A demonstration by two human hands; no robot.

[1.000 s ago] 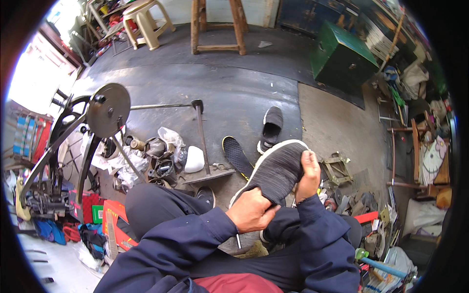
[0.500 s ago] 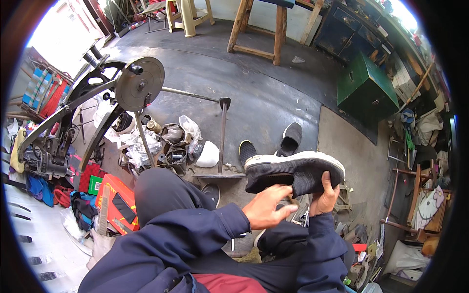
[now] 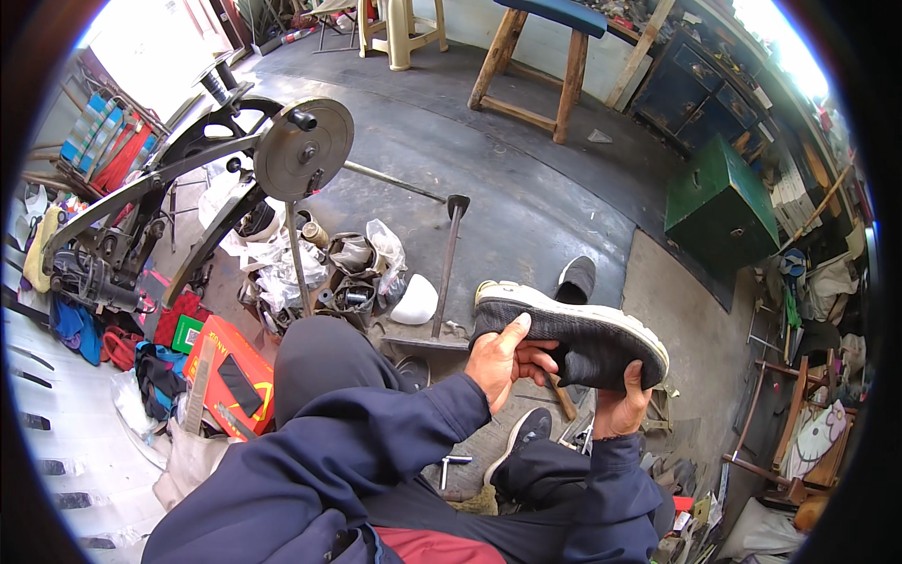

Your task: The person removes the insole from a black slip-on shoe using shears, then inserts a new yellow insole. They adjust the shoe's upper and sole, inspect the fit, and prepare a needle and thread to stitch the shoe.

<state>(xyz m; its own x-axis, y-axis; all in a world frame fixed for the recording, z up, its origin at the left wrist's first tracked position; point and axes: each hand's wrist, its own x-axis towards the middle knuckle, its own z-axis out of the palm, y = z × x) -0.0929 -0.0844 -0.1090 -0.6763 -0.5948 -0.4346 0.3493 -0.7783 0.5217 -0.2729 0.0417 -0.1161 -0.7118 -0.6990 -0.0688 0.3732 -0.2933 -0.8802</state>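
A black knitted slip-on shoe (image 3: 601, 340) with a thick white sole is held up in front of me, tipped on its side with the sole facing away. My left hand (image 3: 505, 363) grips the heel end, its thumb pressed on the upper just under the sole and its fingers curled by the shoe's opening. At the toe end, my right hand (image 3: 622, 404) is closed around the shoe, thumb lying over the upper. Below the shoe, a hammer's wooden handle (image 3: 564, 399) shows near the floor. Another dark shoe (image 3: 577, 280) stands on the floor beyond.
A hand-cranked sewing machine (image 3: 303, 150) stands at the left. An orange box (image 3: 224, 362) with a phone (image 3: 241, 383) on it lies by my left knee. Bags of supplies (image 3: 352, 258), a metal shoe stand (image 3: 449, 268), a green chest (image 3: 719, 197) and a wooden stool (image 3: 564, 89) are around.
My left hand has moved from in front of the shoe's opening onto its heel end and gripped it. The shoe is tilted more, toe lower. The whole view has shifted slightly.
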